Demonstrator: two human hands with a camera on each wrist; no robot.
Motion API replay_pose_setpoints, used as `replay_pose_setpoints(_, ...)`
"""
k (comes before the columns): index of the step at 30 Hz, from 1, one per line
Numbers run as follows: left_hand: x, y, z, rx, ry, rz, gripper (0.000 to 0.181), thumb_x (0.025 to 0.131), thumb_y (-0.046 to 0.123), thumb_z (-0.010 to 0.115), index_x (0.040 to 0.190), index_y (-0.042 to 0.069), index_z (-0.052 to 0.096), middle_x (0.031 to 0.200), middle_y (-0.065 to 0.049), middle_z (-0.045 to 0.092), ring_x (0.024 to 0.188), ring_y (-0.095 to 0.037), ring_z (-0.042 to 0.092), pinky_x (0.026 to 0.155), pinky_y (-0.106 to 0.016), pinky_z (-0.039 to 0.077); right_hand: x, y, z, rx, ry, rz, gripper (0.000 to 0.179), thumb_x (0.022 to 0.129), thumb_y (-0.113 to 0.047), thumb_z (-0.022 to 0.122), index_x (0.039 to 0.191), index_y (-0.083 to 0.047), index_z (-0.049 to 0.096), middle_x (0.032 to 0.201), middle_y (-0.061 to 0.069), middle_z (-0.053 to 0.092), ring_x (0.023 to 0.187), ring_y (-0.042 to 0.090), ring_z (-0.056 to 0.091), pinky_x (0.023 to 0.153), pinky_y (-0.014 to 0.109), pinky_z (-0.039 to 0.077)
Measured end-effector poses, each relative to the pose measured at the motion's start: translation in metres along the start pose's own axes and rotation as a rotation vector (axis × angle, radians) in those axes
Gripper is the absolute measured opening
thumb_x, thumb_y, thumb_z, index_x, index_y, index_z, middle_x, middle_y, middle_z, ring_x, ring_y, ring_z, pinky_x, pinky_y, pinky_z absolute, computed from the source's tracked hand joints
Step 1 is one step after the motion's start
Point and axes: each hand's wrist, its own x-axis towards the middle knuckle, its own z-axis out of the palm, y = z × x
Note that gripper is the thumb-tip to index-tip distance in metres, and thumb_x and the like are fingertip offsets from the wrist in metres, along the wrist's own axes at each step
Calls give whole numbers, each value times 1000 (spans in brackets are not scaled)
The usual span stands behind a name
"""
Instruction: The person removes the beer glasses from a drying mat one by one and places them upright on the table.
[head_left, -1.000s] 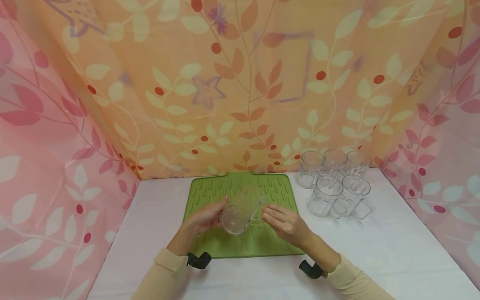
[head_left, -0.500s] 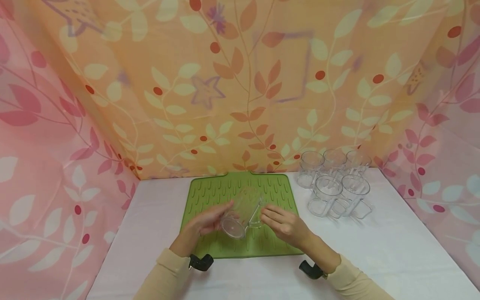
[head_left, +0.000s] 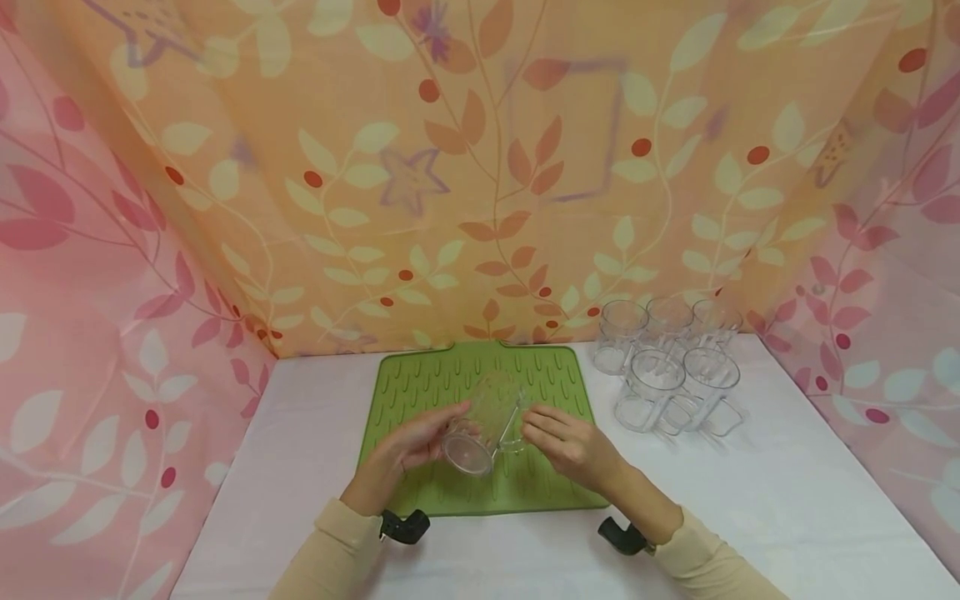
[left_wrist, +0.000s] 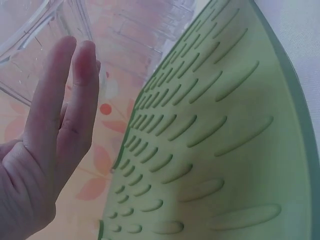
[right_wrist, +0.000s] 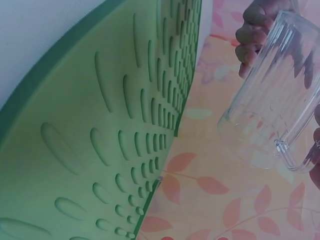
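Observation:
A clear glass mug (head_left: pixel 487 421) is held tilted above a green ribbed mat (head_left: pixel 420 492), its rim pointing away and its round base towards me. My left hand (head_left: pixel 423 437) holds the side of the mug near its base, thumb on top and some fingers seen through the glass. In the left wrist view two of the left fingers (left_wrist: pixel 84 95) look nearly straight beside the mug (left_wrist: pixel 30 45). My right hand (head_left: pixel 570 446) pinches the handle (right_wrist: pixel 300 160) of the mug; only its fingertips show at the edge of the right wrist view.
Several clear glass mugs (head_left: pixel 654 392) stand upright in two rows at the back right of the white table (head_left: pixel 757 492). A patterned cloth wall (head_left: pixel 480 167) rises behind the table and along both sides.
The left hand has shifted slightly to the right around the mug, and the mug's base end has dipped a little. The right hand keeps its pinch on the handle, nearly still.

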Motion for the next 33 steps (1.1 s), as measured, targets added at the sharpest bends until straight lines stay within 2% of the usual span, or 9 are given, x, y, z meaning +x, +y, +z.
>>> replay_pose_setpoints(4,0,0,0,-17,-7,8,41,102,36,49,123,1,43,91,0,72,83,-10,71,70,-27,61,-1,0,0,13,-20,30,29,103,-14,48,93,-5,74,95,8,75,89,24,72,78,31,61)
replay_pose_setpoints(8,0,0,1,-23,0,18,37,102,34,49,120,3,44,90,1,72,83,-9,71,71,-27,61,-2,0,-1,35,-49,94,32,103,-22,48,92,-7,74,97,10,75,91,25,72,76,32,61)
replay_pose_setpoints(15,-1,0,3,-21,11,42,52,102,32,50,133,-7,38,89,2,72,83,-7,71,72,-26,61,0,1,-3,66,-61,140,31,102,-26,49,92,-9,74,102,12,73,93,26,72,75,33,61)
replay_pose_setpoints(19,-2,-2,3,-10,23,51,54,102,30,49,136,-11,36,90,3,73,85,-7,71,72,-25,61,-1,1,-5,70,-84,172,27,101,-26,53,95,-11,74,108,10,73,98,26,71,77,34,61)
replay_pose_setpoints(22,-3,-3,2,12,28,68,51,102,30,48,133,-10,40,92,3,73,89,-8,71,73,-23,60,-1,0,-6,90,-117,211,13,91,-21,68,98,-12,74,113,10,72,104,27,69,80,35,60)
replay_pose_setpoints(26,-6,-6,1,61,39,105,43,101,32,50,121,-5,56,95,3,73,92,-9,70,72,-23,60,-1,-2,-9,145,-152,278,36,69,-15,84,103,-13,73,118,10,69,111,28,65,86,37,59)
replay_pose_setpoints(30,-9,-9,-1,113,87,132,32,99,33,54,108,7,70,95,6,74,91,-10,69,72,-24,59,0,-2,-11,212,-154,350,42,68,-17,86,108,-12,72,120,11,68,113,28,63,92,37,57)
replay_pose_setpoints(33,-10,-10,0,152,148,139,32,97,31,56,111,5,69,97,6,73,92,-11,68,75,-26,57,0,0,-10,253,-143,400,41,71,-17,84,110,-10,72,119,13,69,110,27,65,92,34,56)
